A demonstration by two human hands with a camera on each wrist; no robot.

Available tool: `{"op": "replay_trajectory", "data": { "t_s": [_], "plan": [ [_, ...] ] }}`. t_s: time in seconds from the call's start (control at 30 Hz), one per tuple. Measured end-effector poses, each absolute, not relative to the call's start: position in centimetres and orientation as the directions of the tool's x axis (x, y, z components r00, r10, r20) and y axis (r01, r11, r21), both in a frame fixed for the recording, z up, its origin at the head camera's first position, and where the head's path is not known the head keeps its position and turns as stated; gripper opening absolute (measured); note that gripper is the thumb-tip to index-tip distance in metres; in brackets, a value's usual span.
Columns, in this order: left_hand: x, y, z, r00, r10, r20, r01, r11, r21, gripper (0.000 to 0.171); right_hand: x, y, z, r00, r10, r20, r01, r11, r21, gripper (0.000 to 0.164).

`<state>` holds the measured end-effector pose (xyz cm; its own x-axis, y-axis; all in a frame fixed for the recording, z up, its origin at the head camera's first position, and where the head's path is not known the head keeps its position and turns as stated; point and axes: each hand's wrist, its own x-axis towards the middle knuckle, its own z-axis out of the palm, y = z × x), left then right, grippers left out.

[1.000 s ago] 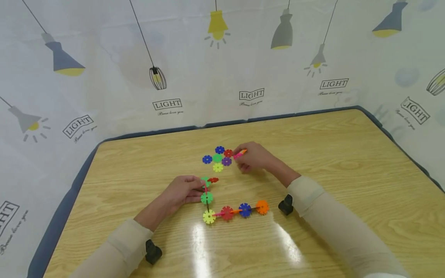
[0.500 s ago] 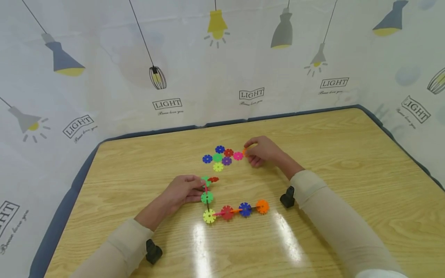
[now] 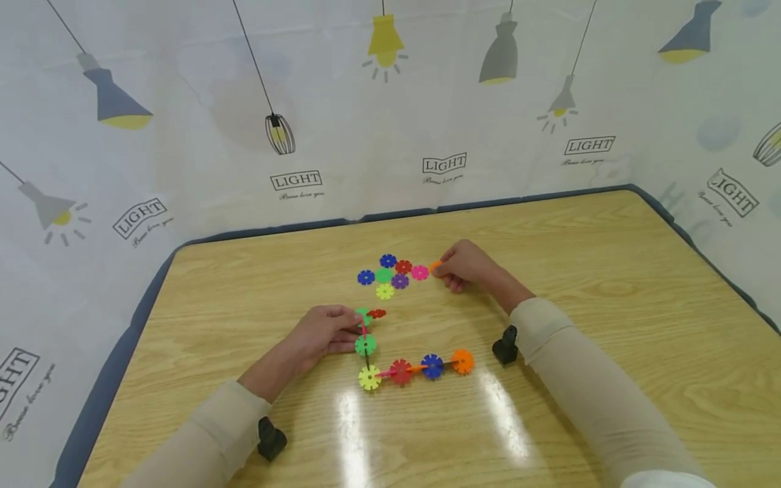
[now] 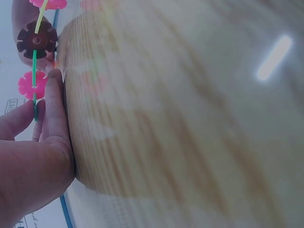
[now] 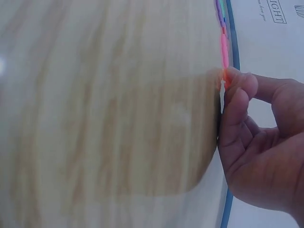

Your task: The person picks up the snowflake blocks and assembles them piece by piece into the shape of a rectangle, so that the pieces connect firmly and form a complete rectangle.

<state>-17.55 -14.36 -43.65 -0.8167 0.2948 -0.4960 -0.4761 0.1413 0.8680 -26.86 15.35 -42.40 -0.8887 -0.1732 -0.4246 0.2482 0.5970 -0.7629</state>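
My left hand (image 3: pixel 320 333) pinches a green notched disc (image 3: pixel 364 316) at the far end of an L-shaped chain of interlocking discs. A red disc (image 3: pixel 378 314) sticks out to the right there. From a lower green disc (image 3: pixel 365 345) the chain runs to a yellow disc (image 3: pixel 369 377) at the corner, then right through a red disc (image 3: pixel 401 371) and a blue disc (image 3: pixel 432 366) to an orange disc (image 3: pixel 462 361). Farther back, my right hand (image 3: pixel 465 266) pinches a loose orange disc (image 3: pixel 435 267) between thumb and fingertip, tilted beside a flat pink disc (image 3: pixel 419 272).
Several loose discs lie in a cluster at the back, among them a purple disc (image 3: pixel 400 281), a light yellow disc (image 3: pixel 385 291) and a blue disc (image 3: pixel 366 277). The wooden table (image 3: pixel 567 257) meets a printed cloth backdrop (image 3: pixel 342 102) behind it.
My right hand laid the pink disc down flat at the cluster's right side, moved slightly right and keeps the orange disc. My left hand holds still on the chain.
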Motion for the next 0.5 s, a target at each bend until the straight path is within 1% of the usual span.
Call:
{"op": "replay_trajectory", "data": {
  "t_s": [0.07, 0.17, 0.5],
  "plan": [
    [-17.6, -14.3, -43.7, -0.818, 0.294, -0.495, -0.473, 0.145, 0.869, 0.020, -26.7, 15.5, -42.3, -0.889, -0.175, -0.422, 0.236, 0.615, -0.753, 0.021],
    [-17.6, -14.4, -43.7, -0.819, 0.296, -0.492, -0.471, 0.144, 0.870, 0.020, -26.6, 15.7, -42.3, -0.889, -0.191, -0.416, 0.224, 0.611, -0.759, 0.024],
    [-17.5, -14.3, -43.5, -0.818, 0.285, -0.501, -0.474, 0.160, 0.866, 0.018, -25.7, 16.4, -42.4, -0.875, -0.303, -0.377, 0.179, 0.522, -0.834, 0.026]
  ]
}}
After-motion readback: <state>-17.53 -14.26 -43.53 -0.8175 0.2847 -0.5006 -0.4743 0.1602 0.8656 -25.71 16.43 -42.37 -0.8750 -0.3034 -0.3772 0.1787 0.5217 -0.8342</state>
